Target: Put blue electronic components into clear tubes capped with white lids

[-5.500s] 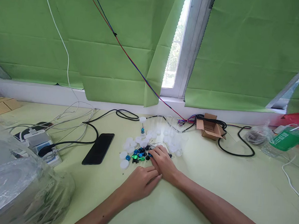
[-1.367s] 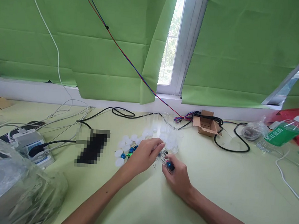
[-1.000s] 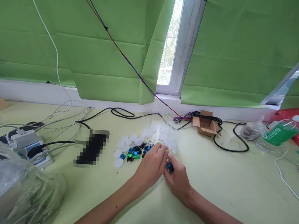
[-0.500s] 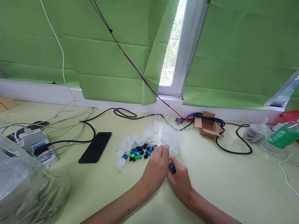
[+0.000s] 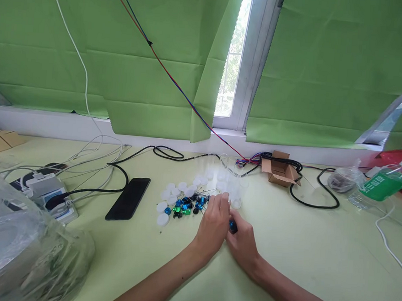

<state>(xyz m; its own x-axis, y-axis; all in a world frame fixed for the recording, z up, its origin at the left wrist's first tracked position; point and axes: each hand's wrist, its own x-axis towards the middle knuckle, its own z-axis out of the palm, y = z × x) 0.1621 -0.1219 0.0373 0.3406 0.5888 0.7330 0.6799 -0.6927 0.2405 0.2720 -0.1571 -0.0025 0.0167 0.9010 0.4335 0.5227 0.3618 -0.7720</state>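
Note:
My right hand (image 5: pixel 244 241) is wrapped round a short black-and-blue handle (image 5: pixel 233 226), perhaps of a screwdriver; its other end is hidden. My left hand (image 5: pixel 212 224) presses against it from the left, fingers bent together, and whatever they grip is hidden. Just left of the hands lies a pile of small blue electronic parts (image 5: pixel 202 200) with thin leads, beside green terminal-like pieces (image 5: pixel 178 210). White round caps (image 5: pixel 162 220) lie around the pile's left side. Behind my fingers stand several clear plastic containers (image 5: pixel 233 185).
A black phone (image 5: pixel 128 199) lies left of the parts. Farther left are a power strip (image 5: pixel 51 193) with cables and a large clear plastic bag (image 5: pixel 25 248). An open cardboard box (image 5: pixel 280 174), black cable (image 5: pixel 316 204) and bottle with green label (image 5: pixel 381 183) sit at right.
Both hands stay pressed together over the same spot, with my left hand shifted very slightly right and up. The parts on the table look unchanged.

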